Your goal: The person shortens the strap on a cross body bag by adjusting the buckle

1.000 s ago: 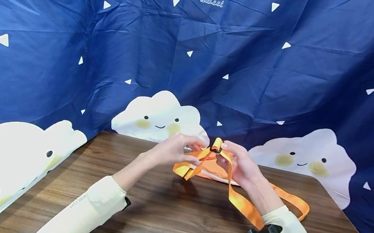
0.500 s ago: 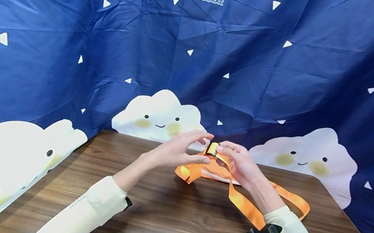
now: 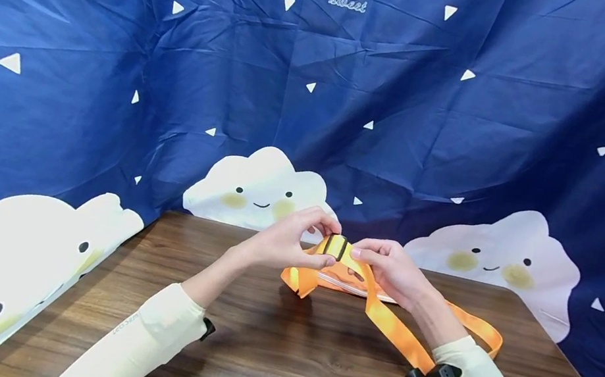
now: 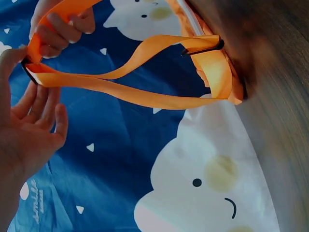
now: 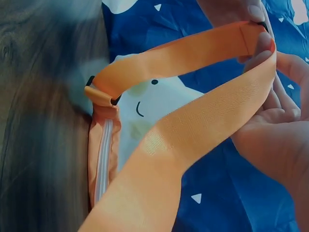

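Note:
An orange webbing strap runs through a black slide buckle, held up above the table in the head view. My left hand pinches the buckle's left side between thumb and fingers. Just right of it, my right hand pinches the strap, thumb on top. Behind the strap lies an orange bag with a white zipper, partly hidden by hands and webbing. A second black buckle joins the strap near the bag's end. The strap's long part loops past my right wrist.
The dark wood-grain table carries the bag near its far edge. Close behind stands a blue curtain with white clouds and triangles. Black wrist cameras sit on both cream sleeves, the right one beside the hanging strap.
The buckle has shifted a little left and turned flatter, facing up. My left fingers, spread around it half a second ago, have closed onto it. My right hand keeps its pinch on the strap.

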A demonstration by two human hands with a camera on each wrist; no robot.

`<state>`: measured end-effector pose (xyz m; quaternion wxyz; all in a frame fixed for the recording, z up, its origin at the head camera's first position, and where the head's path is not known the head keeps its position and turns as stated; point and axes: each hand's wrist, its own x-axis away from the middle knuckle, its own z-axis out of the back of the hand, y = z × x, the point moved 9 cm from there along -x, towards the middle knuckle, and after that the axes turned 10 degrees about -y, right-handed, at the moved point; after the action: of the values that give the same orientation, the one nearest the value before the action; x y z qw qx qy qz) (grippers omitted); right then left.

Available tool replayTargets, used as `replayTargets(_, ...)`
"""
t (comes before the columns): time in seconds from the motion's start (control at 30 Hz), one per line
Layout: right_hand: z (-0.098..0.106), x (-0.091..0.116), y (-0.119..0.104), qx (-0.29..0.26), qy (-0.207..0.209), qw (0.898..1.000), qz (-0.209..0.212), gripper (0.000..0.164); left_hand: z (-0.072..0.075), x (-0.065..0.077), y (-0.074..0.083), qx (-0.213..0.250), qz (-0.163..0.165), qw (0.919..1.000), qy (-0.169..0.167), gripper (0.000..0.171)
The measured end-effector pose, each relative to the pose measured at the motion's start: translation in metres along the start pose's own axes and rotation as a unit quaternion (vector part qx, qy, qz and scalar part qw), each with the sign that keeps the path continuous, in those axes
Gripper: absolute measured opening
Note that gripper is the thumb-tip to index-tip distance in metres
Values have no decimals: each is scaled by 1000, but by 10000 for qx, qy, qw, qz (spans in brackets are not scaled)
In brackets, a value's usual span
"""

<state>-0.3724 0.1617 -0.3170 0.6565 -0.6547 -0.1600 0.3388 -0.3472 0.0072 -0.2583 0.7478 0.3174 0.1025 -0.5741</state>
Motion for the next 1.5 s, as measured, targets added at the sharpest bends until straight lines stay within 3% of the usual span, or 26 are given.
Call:
replayTargets(0.3,-11,-2,-4,347,-34,9992,205,16,-1,3,5,-41,42,9998,-175,40)
replayTargets(0.53,-17,0,-6,57,52,9998,190,15,1,5,11,189,-47,9996,-193,39)
replayTargets(0.83,-15,9,-6,-23,54,10000,-5,18,8,13,14,-18,-5,10000,54,43)
replayTargets(1.27,-32,8,-11,45,81,9999,105,17,-1,16,18,64,-157,9993,-334,40)
replayTargets(1.5,-31,14,-9,-24,159,9999,2,20,5,21,20,217,-72,9995,-232,38)
